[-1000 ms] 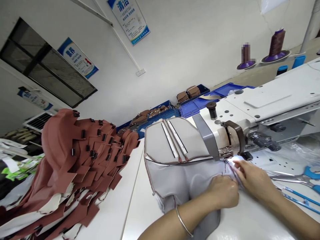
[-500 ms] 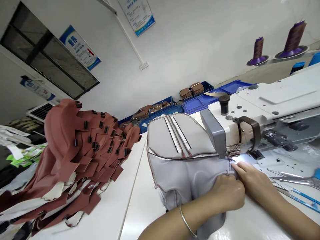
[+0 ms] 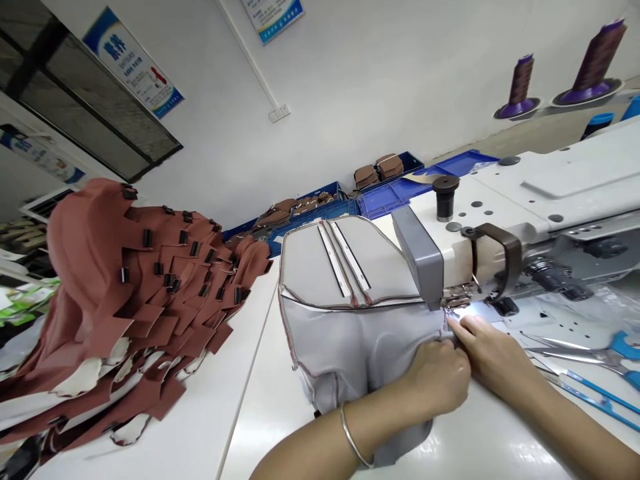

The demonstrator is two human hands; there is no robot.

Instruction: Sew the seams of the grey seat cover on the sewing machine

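A grey sewn cover (image 3: 350, 333) with brown seam edges lies inside out on the white table, its right edge under the sewing machine (image 3: 440, 267). Two white strips (image 3: 345, 263) run along its upper panel. My left hand (image 3: 440, 377), a bangle on its wrist, is closed in a fist around the cover's near edge. Beside it, my right hand (image 3: 483, 343) has its fingers bent together on the cover's edge, fingertips close to the lit needle area. The fingertips of the left hand are hidden in the fabric.
Reddish-brown covers with black clips (image 3: 165, 287) are heaped at the left. Scissors (image 3: 585, 357) and blue-handled tweezers (image 3: 595, 393) lie right of my right forearm. Thread spools (image 3: 595, 67) stand behind the machine; blue crates (image 3: 395, 200) with brown pieces are at the back.
The whole view has shifted, so everything sits a little farther left and higher. Both hands stay on the cover beside the needle, with hardly any visible movement of the cloth.
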